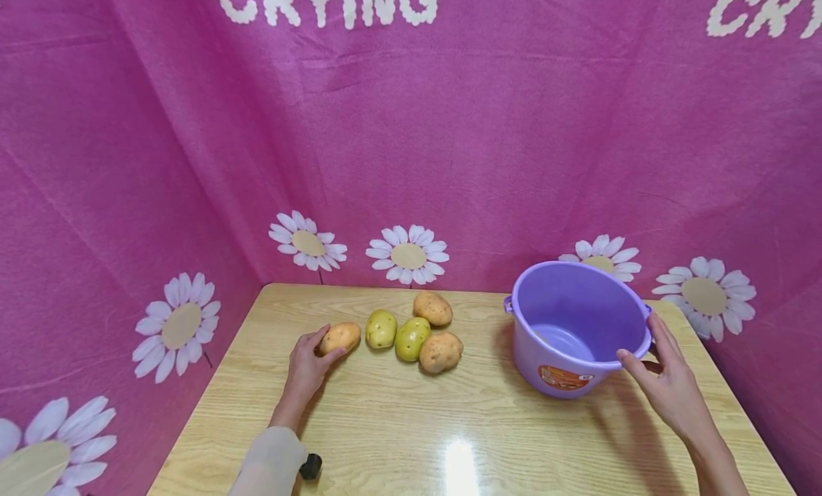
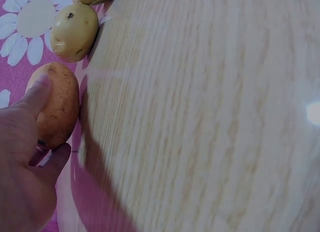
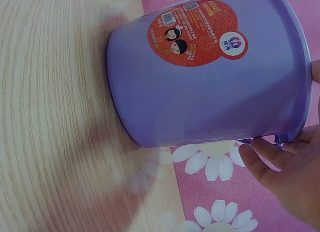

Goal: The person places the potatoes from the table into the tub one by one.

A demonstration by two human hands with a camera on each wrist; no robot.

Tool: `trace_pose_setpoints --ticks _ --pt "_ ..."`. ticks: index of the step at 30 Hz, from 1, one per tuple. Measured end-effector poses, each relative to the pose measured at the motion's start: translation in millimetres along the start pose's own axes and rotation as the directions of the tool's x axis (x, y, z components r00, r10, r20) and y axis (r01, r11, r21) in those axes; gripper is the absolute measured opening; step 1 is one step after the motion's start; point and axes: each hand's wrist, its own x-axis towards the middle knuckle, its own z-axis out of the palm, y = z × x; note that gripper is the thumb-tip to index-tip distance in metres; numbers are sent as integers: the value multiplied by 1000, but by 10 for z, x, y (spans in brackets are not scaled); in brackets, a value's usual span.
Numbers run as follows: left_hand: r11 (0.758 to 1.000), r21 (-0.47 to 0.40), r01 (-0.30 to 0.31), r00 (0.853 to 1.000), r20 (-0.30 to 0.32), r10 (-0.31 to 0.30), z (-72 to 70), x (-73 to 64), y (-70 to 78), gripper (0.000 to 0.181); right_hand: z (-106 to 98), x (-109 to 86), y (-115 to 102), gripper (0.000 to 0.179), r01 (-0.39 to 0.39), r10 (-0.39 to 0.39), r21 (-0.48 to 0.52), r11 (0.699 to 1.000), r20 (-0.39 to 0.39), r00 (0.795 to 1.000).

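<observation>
On the left side of the wooden table, my left hand (image 1: 311,364) grips a brown potato (image 1: 342,337) between thumb and fingers. The left wrist view shows the thumb across the side of this potato (image 2: 59,105), low by the tabletop. Just right of it lie two yellow-green potatoes (image 1: 382,330) (image 1: 412,339). Beside them are two more brown potatoes (image 1: 433,308) (image 1: 441,352). My right hand (image 1: 668,382) holds the rim of a purple bucket (image 1: 559,353), thumb at the front and fingers round the right side by the handle lug. The bucket's visible inside holds nothing.
The light wooden table (image 1: 398,432) ends at a pink cloth backdrop (image 1: 411,160) with white daisies behind and along both sides. A small black object (image 1: 311,467) sits by the left sleeve. An orange label (image 3: 197,35) marks the bucket's front.
</observation>
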Motion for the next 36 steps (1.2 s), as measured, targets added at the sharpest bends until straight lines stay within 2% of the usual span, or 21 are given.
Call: trace_pose_setpoints --ticks 10,21,25,36 --pt "1000 -4 -18 1000 6 18 -17 -1 17 66 1 1 8 79 -18 18 -6 1000 4 1000" --pt "999 -31 -5 999 -32 4 -77 8 119 63 5 10 9 78 -21 21 -10 1000 8 1000" --pt "999 -33 -16 999 -48 14 -103 15 180 63 5 10 13 78 -20 20 -5 1000 6 1000" --pt "993 -44 -105 989 -110 100 -213 51 463 59 16 11 3 78 -5 5 0 1000 1 1000"
